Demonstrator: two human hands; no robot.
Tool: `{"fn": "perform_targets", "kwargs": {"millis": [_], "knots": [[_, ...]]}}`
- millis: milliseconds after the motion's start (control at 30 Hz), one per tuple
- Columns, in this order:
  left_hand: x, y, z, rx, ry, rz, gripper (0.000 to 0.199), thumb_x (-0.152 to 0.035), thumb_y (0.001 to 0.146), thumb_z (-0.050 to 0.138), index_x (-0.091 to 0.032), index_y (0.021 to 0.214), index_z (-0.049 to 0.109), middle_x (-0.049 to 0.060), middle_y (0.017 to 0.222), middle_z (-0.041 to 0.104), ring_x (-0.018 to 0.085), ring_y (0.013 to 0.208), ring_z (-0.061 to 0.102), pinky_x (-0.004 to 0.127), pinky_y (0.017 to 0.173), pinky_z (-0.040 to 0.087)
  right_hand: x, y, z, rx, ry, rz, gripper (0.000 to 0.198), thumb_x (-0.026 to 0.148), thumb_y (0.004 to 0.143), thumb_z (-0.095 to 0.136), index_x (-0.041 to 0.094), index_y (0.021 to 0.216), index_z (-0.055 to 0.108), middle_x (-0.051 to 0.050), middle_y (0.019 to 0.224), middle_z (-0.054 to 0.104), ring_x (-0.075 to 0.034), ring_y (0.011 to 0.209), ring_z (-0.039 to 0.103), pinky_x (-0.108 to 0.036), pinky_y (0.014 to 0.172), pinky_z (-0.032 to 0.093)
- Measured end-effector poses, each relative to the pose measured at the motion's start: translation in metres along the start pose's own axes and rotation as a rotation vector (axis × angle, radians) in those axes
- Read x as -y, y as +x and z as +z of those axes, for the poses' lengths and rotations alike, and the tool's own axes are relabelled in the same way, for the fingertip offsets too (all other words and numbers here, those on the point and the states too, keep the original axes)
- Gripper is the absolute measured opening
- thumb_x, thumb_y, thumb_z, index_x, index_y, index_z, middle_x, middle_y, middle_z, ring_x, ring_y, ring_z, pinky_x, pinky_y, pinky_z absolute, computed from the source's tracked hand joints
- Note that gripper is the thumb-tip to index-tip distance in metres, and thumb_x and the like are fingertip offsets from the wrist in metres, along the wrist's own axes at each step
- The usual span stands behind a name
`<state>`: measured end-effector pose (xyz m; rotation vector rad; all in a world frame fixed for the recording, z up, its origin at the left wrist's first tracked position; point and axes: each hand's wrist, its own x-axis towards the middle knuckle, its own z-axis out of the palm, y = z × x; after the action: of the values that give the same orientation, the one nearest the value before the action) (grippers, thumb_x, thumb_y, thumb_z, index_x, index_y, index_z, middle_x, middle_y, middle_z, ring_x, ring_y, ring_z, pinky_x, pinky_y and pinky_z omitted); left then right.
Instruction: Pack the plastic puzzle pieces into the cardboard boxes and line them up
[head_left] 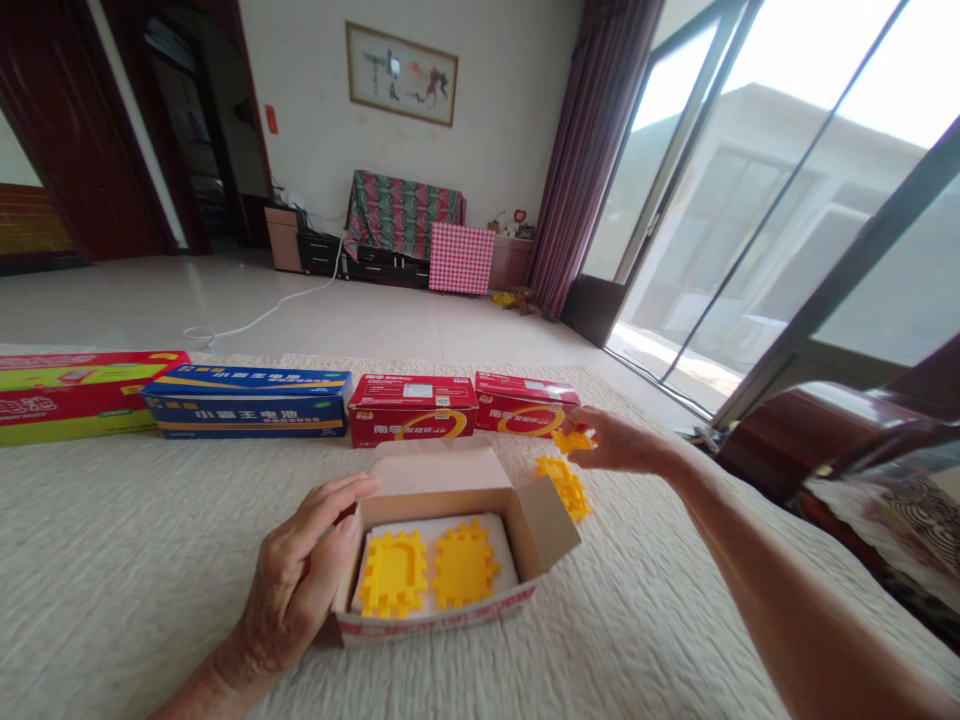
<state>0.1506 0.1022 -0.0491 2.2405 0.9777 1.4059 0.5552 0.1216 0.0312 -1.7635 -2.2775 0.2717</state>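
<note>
An open cardboard box [442, 628] stands on the quilted cover in front of me. Inside it, on a white layer, lie two yellow plastic pieces with notched edges: a left piece [393, 575] with a recessed outline and a flat right piece [465, 567]. My left hand [300, 560] grips the box at its left wall, thumb and fingers by the corner. Beyond the box's right flap, my right hand [611, 440] pinches another yellow notched piece [574, 440]. Just below it, a small pile of yellow pieces [564, 487] rests on the cover, partly behind the flap.
Along the far edge of the quilted cover [187, 560] stand a red and green box [75, 400], a blue box [247, 402] and two red boxes [412, 408] [525, 403]. A dark red armrest [810, 440] is at the right. Further back are a cabinet and glass doors.
</note>
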Motion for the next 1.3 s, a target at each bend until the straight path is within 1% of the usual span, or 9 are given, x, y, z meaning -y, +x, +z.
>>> {"fn": "perform_targets", "kwargs": {"millis": [133, 367, 533, 667, 800, 933, 1100, 1200, 1300], "knots": [[0.000, 0.000, 0.000, -0.002, -0.003, 0.001, 0.031, -0.023, 0.095, 0.041, -0.022, 0.119, 0.060, 0.002, 0.124, 0.063, 0.014, 0.120, 0.055, 0.020, 0.105, 0.039, 0.013, -0.043, 0.008, -0.139, -0.005, -0.098, 0.028, 0.017, 0.066, 0.062, 0.023, 0.094, 0.058, -0.005, 0.099, 0.062, -0.020, 0.087, 0.060, -0.037, 0.080, 0.051], [-0.001, 0.000, -0.001, -0.002, 0.000, 0.009, 0.031, -0.022, 0.095, 0.040, -0.022, 0.118, 0.060, 0.001, 0.123, 0.063, 0.013, 0.120, 0.054, 0.018, 0.105, 0.038, 0.032, -0.071, 0.038, -0.114, -0.075, -0.125, 0.028, 0.014, 0.070, 0.062, 0.023, 0.094, 0.054, -0.007, 0.105, 0.058, -0.021, 0.093, 0.057, -0.038, 0.083, 0.048], [-0.004, 0.001, -0.001, -0.010, -0.001, 0.007, 0.031, -0.021, 0.094, 0.041, -0.019, 0.116, 0.061, 0.003, 0.121, 0.064, 0.015, 0.119, 0.056, 0.020, 0.103, 0.040, 0.045, -0.069, 0.019, -0.217, -0.074, -0.131, 0.026, 0.021, 0.074, 0.067, 0.023, 0.097, 0.054, -0.007, 0.106, 0.059, -0.022, 0.094, 0.058, -0.040, 0.084, 0.049], [-0.008, 0.003, -0.001, -0.032, -0.015, 0.018, 0.030, -0.019, 0.093, 0.040, -0.015, 0.113, 0.062, 0.007, 0.117, 0.066, 0.016, 0.115, 0.058, 0.022, 0.102, 0.043, 0.093, -0.063, -0.008, -0.371, -0.026, -0.245, 0.028, 0.026, 0.078, 0.068, 0.024, 0.103, 0.055, -0.007, 0.112, 0.058, -0.022, 0.101, 0.058, -0.039, 0.087, 0.049], [-0.010, 0.004, -0.001, -0.047, -0.012, 0.030, 0.030, -0.018, 0.092, 0.041, -0.012, 0.111, 0.063, 0.009, 0.116, 0.067, 0.016, 0.114, 0.059, 0.023, 0.101, 0.044, 0.149, -0.049, -0.009, -0.244, 0.037, -0.336, 0.029, 0.022, 0.073, 0.071, 0.024, 0.098, 0.055, -0.004, 0.109, 0.059, -0.021, 0.100, 0.057, -0.037, 0.086, 0.050], [-0.009, 0.004, 0.000, -0.049, -0.013, 0.023, 0.030, -0.017, 0.092, 0.041, -0.012, 0.111, 0.063, 0.009, 0.116, 0.066, 0.017, 0.114, 0.059, 0.025, 0.101, 0.044, 0.173, -0.037, 0.008, -0.097, 0.038, -0.350, 0.035, 0.019, 0.067, 0.074, 0.023, 0.096, 0.056, -0.003, 0.107, 0.059, -0.020, 0.100, 0.055, -0.038, 0.089, 0.048], [-0.008, 0.004, 0.000, -0.045, -0.025, 0.019, 0.029, -0.018, 0.093, 0.041, -0.014, 0.111, 0.063, 0.009, 0.116, 0.066, 0.018, 0.112, 0.060, 0.027, 0.100, 0.046, 0.153, -0.047, -0.002, -0.183, 0.029, -0.327, 0.025, 0.022, 0.075, 0.068, 0.023, 0.097, 0.056, -0.005, 0.111, 0.060, -0.020, 0.100, 0.057, -0.036, 0.085, 0.050], [-0.006, 0.003, 0.001, -0.035, -0.032, 0.019, 0.029, -0.019, 0.093, 0.041, -0.016, 0.114, 0.062, 0.007, 0.118, 0.065, 0.017, 0.115, 0.058, 0.025, 0.102, 0.043, 0.116, -0.059, -0.016, -0.299, -0.029, -0.208, 0.014, 0.025, 0.083, 0.061, 0.025, 0.096, 0.057, -0.004, 0.105, 0.063, -0.020, 0.093, 0.061, -0.035, 0.080, 0.050], [-0.002, 0.001, 0.001, -0.017, -0.031, 0.017, 0.030, -0.020, 0.094, 0.041, -0.020, 0.117, 0.060, 0.004, 0.122, 0.063, 0.016, 0.118, 0.056, 0.023, 0.104, 0.041, 0.072, -0.071, -0.012, -0.306, -0.097, -0.069, 0.010, 0.024, 0.083, 0.060, 0.025, 0.093, 0.058, -0.004, 0.100, 0.064, -0.019, 0.088, 0.063, -0.036, 0.078, 0.050]]}}
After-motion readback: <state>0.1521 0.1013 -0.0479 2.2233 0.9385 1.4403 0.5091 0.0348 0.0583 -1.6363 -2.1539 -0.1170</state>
